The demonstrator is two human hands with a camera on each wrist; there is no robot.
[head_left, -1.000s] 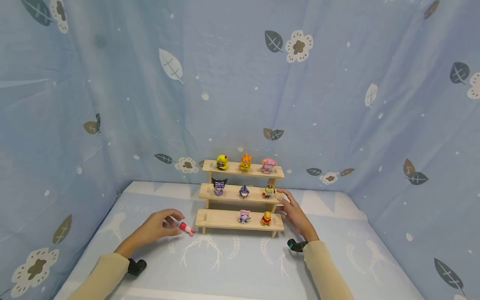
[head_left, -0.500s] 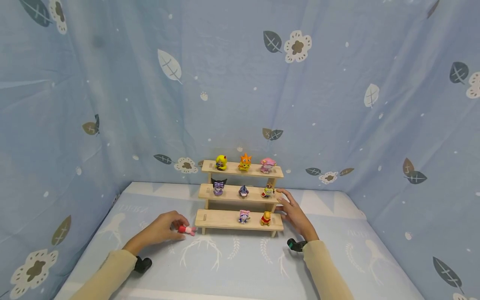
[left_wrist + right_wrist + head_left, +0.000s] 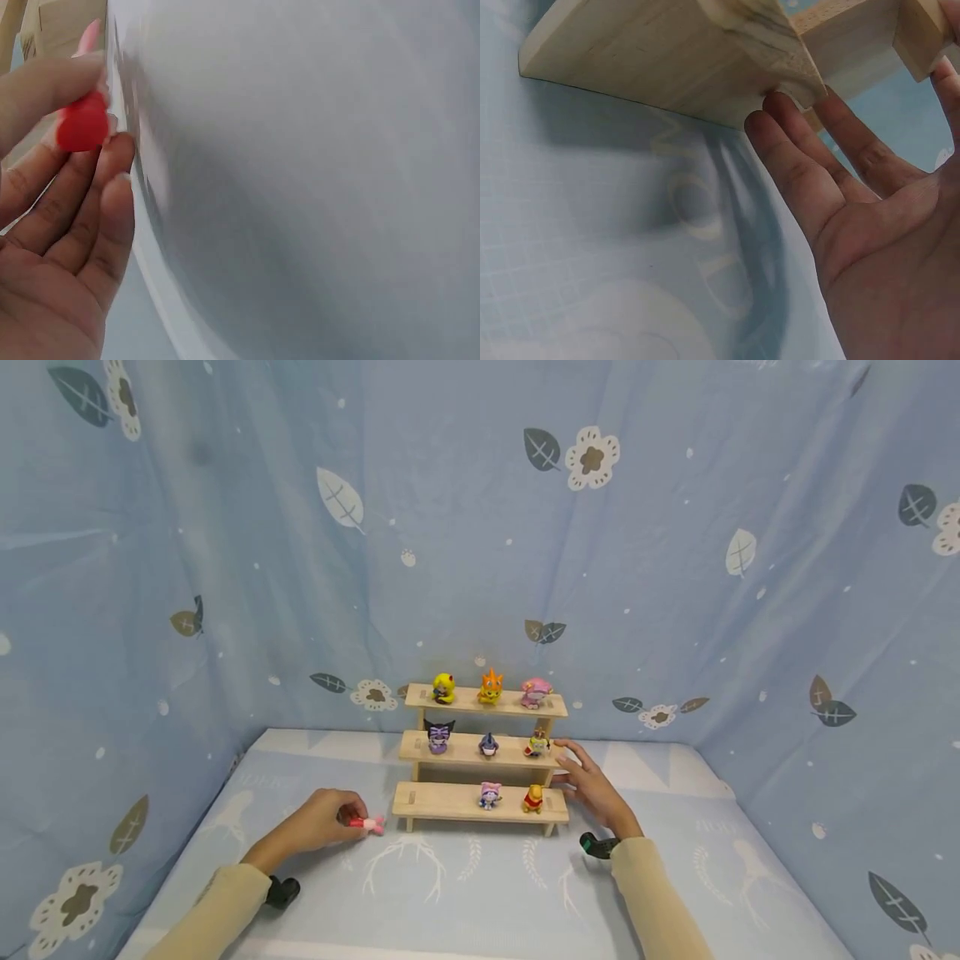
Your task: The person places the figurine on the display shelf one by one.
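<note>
My left hand [image 3: 324, 821] pinches a small red and pink figurine [image 3: 369, 825], lying sideways low over the table left of the shelf. In the left wrist view the figurine's red end [image 3: 84, 126] shows between thumb and fingers, and its pink end points away. A three-tier wooden display shelf [image 3: 442, 802] stands in the middle. My right hand [image 3: 596, 793] is at the shelf's right end, fingers loosely extended. In the right wrist view the fingertips [image 3: 766, 129] are right at the wooden side [image 3: 667, 75], and one finger reaches the tier above.
Three figurines stand on the top tier, among them an orange one [image 3: 491, 687]. Three more, including a purple one with black ears [image 3: 438, 737], stand on the middle tier. The bottom tier holds a pink-hooded one [image 3: 490, 795] and a red-shirted bear [image 3: 533, 798]. A patterned curtain [image 3: 465, 527] hangs behind.
My left hand has reached the figurine on the table, closed its fingers on it and drawn it slightly left. The right hand has stayed at the shelf's side.
</note>
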